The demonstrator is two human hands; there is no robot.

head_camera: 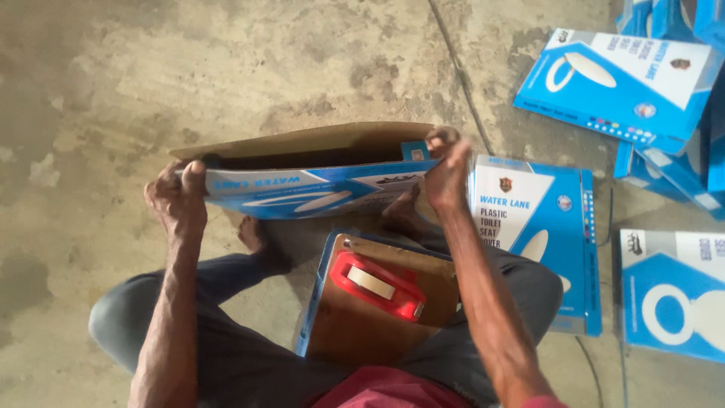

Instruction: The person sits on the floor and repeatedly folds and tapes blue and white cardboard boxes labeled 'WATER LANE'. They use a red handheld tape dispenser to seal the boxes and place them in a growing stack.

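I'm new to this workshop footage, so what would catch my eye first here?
First, the flat blue-and-white carton at centre, held open at its two ends by the left hand and right hand above the concrete floor. Just below it, a red tape dispenser lies on a brown board across the person's lap. More blue boxes are scattered at the right.

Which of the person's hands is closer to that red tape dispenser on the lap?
Right. The right hand grips the open blue box's end just above the red tape dispenser; the left hand holds the box's far end, farther away.
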